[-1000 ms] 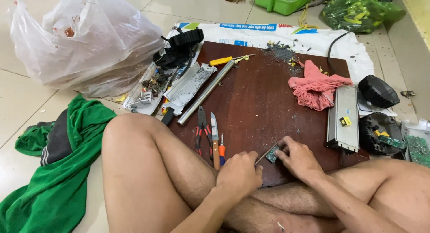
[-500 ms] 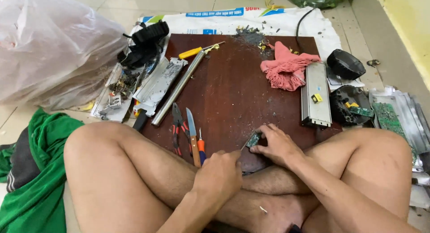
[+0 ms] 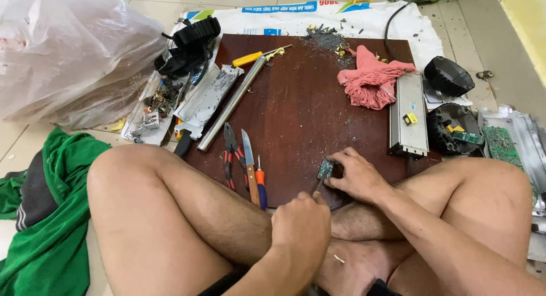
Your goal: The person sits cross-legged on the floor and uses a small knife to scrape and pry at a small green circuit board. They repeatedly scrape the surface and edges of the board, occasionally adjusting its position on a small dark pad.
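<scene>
A person is sitting cross-legged on a pale tiled floor (image 3: 170, 0), with a dark reddish-brown wooden board (image 3: 307, 108) lying flat ahead of the knees, its smooth face dusted with grey grit and chips. A printed white sack sheet (image 3: 284, 11) is lying under the board's far edge. The right hand (image 3: 355, 173) is pinching a small green circuit board (image 3: 325, 168) at the board's near edge, fingers closed on it. The left hand (image 3: 301, 225) is curled tight around a thin tool handle (image 3: 316, 188) whose tip is touching the circuit board. Just left of them, red-handled pliers (image 3: 230, 153), a knife (image 3: 249, 162) and an orange screwdriver (image 3: 260, 182) are lying side by side. A crumpled pink rag (image 3: 372, 82) is resting beside a long grey metal casing (image 3: 408, 114). A filmy plastic bag (image 3: 68, 51) and green cloth (image 3: 51, 227) are lying at the left.
</scene>
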